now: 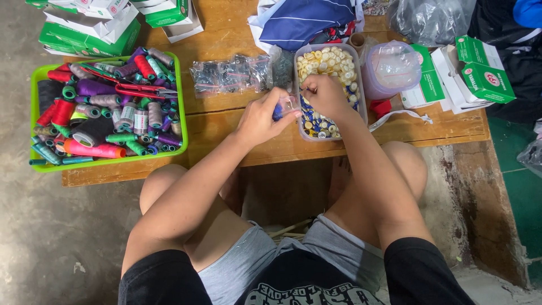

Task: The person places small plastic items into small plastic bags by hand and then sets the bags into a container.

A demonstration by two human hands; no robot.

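hands (pixel 262 118) gripping small bag (pixel 286 105) and buttons (pixel 326 95) over low wooden table (pixel 226 127), concrete floor (pixel 51 226)

Small clear bag (pixel 286 105) upright beside button tub (pixel 358 85).

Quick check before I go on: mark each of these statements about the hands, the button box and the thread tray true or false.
1. The left hand holds a small clear bag. True.
2. The right hand is over the green tray. False: it is in the clear button box.
3. Red-handled scissors lie on the thread spools. True.
4. The button box holds only blue buttons. False: cream ones too.
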